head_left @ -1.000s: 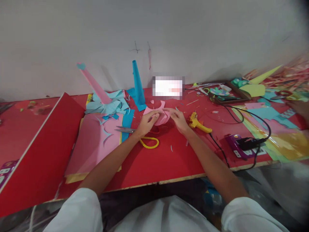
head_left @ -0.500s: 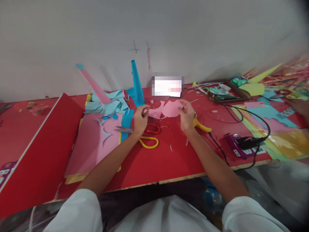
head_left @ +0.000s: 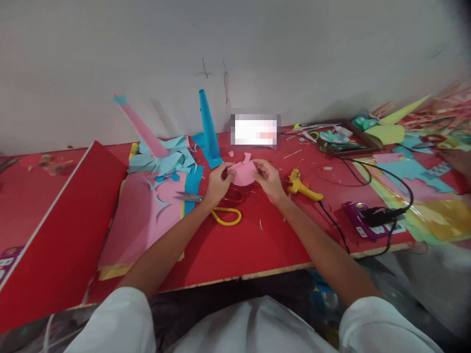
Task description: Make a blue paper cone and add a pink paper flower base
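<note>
Between my two hands is a rounded pink paper piece. My left hand pinches its left edge, and my right hand grips its right edge. A pink scrap shows just behind it. Scissors with red and yellow handles lie by my left wrist, their blades pointing left. Right of my right hand rests a yellow glue gun on the red table.
A blue paper cone and a pink one stand at the back left, among blue scraps. Pink sheets lie left. A purple power box with cables and a brown tray are right. Another person's hand shows far right.
My right hand has moved left and slightly down with the pink piece, closer to my left hand. My left hand now touches the piece too. The glue gun is more fully visible.
</note>
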`<state>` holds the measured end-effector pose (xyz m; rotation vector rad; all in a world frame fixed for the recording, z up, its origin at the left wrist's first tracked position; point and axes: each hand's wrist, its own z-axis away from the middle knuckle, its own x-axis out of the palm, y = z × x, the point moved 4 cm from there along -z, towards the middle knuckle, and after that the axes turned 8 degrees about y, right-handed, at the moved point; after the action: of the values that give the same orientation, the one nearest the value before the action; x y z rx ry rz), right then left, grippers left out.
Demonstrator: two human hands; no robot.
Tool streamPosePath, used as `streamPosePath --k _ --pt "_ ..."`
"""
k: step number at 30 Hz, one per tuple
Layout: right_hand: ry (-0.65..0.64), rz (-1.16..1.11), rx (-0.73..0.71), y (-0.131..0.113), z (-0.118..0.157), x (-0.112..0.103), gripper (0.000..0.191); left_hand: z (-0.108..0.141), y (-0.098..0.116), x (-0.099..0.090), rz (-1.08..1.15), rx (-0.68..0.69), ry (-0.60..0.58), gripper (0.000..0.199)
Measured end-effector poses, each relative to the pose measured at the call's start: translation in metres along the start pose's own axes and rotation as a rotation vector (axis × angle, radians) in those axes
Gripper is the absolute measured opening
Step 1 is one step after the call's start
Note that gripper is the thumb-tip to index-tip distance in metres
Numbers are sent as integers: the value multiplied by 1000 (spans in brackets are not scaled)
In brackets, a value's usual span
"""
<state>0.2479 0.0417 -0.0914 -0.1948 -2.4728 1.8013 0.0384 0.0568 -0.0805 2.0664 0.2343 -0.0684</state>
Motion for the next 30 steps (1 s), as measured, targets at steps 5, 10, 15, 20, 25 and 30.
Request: streamPosePath --k 5,10,15,20,25,30 --pt "-64 137 -14 4 0 3 41 0 10 0 -4 48 -14 35" --pt "-133 208 -63 0 2 8 41 0 11 -1 -37 42 8 28" --pt "-248 282 -91 -10 5 8 43 0 14 -1 -38 56 17 22" --pt "-376 326 -76 -19 10 12 51 1 16 -2 18 -1 64 22" --pt "-330 245 -42 -23 12 15 52 0 13 -2 132 -46 95 47" --pt "-100 107 -9 -19 6 7 54 0 9 4 267 -98 35 69"
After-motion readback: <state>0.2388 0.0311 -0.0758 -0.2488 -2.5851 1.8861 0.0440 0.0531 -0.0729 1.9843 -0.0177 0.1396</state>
